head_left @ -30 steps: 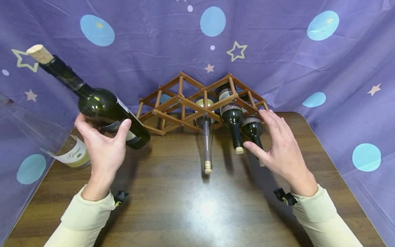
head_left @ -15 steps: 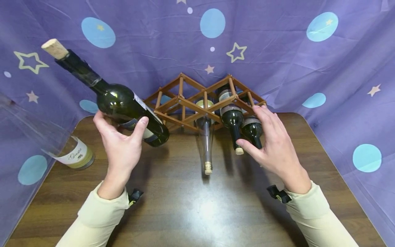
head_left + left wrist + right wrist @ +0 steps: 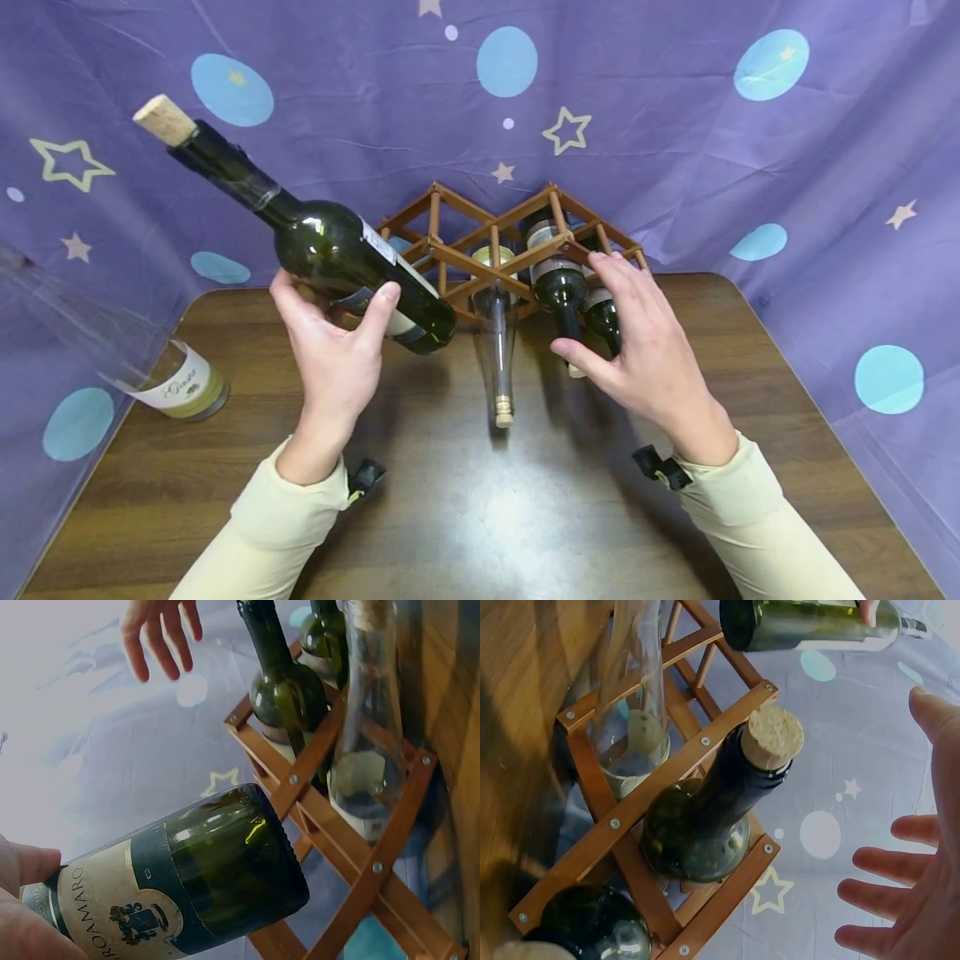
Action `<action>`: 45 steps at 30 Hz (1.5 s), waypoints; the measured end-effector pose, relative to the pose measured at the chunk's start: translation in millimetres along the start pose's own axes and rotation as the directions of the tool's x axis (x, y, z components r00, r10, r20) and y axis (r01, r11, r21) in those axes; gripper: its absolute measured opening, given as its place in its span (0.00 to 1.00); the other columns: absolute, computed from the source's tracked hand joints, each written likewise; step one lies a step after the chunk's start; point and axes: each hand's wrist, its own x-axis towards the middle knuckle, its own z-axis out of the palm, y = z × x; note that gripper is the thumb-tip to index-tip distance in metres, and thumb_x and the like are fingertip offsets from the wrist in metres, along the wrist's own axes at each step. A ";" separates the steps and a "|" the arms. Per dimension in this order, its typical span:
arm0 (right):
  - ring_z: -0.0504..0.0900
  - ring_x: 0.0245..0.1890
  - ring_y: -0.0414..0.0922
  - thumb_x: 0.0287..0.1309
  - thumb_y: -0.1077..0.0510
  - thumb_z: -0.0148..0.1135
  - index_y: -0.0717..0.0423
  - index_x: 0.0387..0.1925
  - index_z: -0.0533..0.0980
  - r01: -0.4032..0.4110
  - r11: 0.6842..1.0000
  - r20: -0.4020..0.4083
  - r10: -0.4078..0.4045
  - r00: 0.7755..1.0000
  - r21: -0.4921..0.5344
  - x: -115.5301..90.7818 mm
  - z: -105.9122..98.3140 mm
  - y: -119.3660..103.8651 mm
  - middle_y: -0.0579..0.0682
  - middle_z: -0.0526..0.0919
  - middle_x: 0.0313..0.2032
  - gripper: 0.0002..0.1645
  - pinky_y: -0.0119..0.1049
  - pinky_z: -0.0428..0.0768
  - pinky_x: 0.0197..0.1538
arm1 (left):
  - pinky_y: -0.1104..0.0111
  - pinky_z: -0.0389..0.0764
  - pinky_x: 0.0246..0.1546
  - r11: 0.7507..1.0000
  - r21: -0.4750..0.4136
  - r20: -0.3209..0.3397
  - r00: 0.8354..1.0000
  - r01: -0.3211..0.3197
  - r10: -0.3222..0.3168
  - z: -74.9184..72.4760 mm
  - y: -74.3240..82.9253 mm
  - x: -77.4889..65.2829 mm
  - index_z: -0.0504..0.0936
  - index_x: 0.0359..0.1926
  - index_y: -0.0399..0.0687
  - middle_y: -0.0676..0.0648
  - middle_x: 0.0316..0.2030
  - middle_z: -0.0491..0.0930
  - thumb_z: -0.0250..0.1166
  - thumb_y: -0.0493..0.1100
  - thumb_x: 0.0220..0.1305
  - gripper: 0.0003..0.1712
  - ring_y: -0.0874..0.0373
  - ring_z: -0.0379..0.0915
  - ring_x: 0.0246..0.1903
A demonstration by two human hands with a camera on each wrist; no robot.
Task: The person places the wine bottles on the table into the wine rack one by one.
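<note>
My left hand (image 3: 333, 367) grips a dark green wine bottle (image 3: 330, 242) round its labelled body. The bottle tilts in the air, its cork (image 3: 167, 121) up to the left and its base toward the wooden wine rack (image 3: 442, 242). In the left wrist view the bottle's cream and dark label (image 3: 124, 900) faces the camera. My right hand (image 3: 645, 358) holds nothing; its fingers are spread over the rack's right end, near two corked green bottles. One green bottle (image 3: 697, 832) stands out of the rack close to that hand, and the other (image 3: 596, 922) sits lower.
A clear corked bottle (image 3: 501, 350) lies in the middle of the rack, neck toward me. Another clear bottle (image 3: 180, 383) with a white label stands at the table's left edge. A purple curtain (image 3: 337, 83) hangs behind the wooden table (image 3: 465, 500).
My left hand has carried the green bottle rightward, its base now in front of the rack's left part. My right hand has shifted slightly left. The racked bottles stay put.
</note>
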 end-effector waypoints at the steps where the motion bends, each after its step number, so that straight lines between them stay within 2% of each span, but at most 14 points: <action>1: 0.63 0.70 0.54 0.51 0.34 0.70 0.59 0.72 0.64 0.002 1.000 0.002 -0.002 1.000 0.001 0.9 0.7 -0.9 0.53 0.68 0.69 0.55 0.52 0.55 0.72 | 0.66 0.75 0.42 1.000 -0.011 0.001 1.000 0.004 -0.004 2.4 0.6 -0.7 0.60 0.65 0.44 0.43 0.48 0.76 0.75 0.36 0.52 0.43 0.48 0.75 0.45; 6: 0.63 0.71 0.53 0.51 0.33 0.70 0.60 0.72 0.63 0.017 1.000 0.005 -0.018 1.000 0.020 5.8 5.4 -5.7 0.56 0.69 0.68 0.56 0.50 0.57 0.71 | 0.65 0.77 0.44 0.996 -0.083 0.005 1.000 0.017 -0.017 14.5 4.1 -3.8 0.60 0.65 0.43 0.41 0.51 0.75 0.75 0.34 0.52 0.43 0.47 0.75 0.46; 13: 0.64 0.70 0.55 0.51 0.32 0.69 0.60 0.72 0.64 0.038 0.999 0.000 -0.038 0.999 0.036 12.3 13.8 -14.3 0.57 0.69 0.68 0.56 0.50 0.59 0.70 | 0.60 0.78 0.48 0.978 -0.207 0.016 0.999 0.036 -0.033 28.7 5.2 -9.6 0.59 0.65 0.42 0.39 0.52 0.74 0.73 0.30 0.52 0.43 0.44 0.75 0.48; 18: 0.63 0.70 0.54 0.50 0.31 0.69 0.59 0.73 0.63 0.037 0.999 0.017 -0.038 0.999 0.030 15.1 20.8 -19.4 0.56 0.69 0.68 0.57 0.49 0.60 0.70 | 0.59 0.78 0.49 0.967 -0.249 0.027 0.999 0.048 -0.043 37.6 6.2 -14.8 0.59 0.64 0.41 0.39 0.52 0.75 0.73 0.29 0.52 0.42 0.44 0.75 0.47; 27: 0.66 0.68 0.55 0.44 0.32 0.74 0.56 0.74 0.61 0.039 0.999 0.021 -0.040 0.999 0.022 19.2 34.1 -26.7 0.58 0.70 0.67 0.62 0.48 0.61 0.70 | 0.54 0.77 0.52 0.924 -0.382 0.052 0.999 0.032 -0.013 53.8 11.1 -19.0 0.57 0.67 0.42 0.37 0.56 0.73 0.71 0.26 0.53 0.45 0.42 0.74 0.50; 39: 0.71 0.62 0.51 0.43 0.35 0.76 0.56 0.74 0.60 0.032 0.999 0.035 -0.033 0.999 0.029 22.9 44.6 -30.3 0.55 0.72 0.63 0.62 0.42 0.66 0.66 | 0.55 0.77 0.52 0.898 -0.436 0.072 0.997 0.057 -0.028 70.3 15.9 -29.4 0.56 0.65 0.41 0.38 0.55 0.73 0.70 0.27 0.54 0.42 0.45 0.75 0.49; 45: 0.73 0.59 0.51 0.44 0.40 0.78 0.58 0.73 0.61 0.040 0.998 0.030 -0.041 0.999 0.041 23.1 46.6 -29.4 0.56 0.74 0.60 0.59 0.43 0.68 0.64 | 0.54 0.76 0.54 0.873 -0.480 0.099 0.994 0.091 -0.049 74.3 15.7 -34.9 0.56 0.66 0.42 0.38 0.55 0.73 0.69 0.27 0.56 0.42 0.45 0.75 0.51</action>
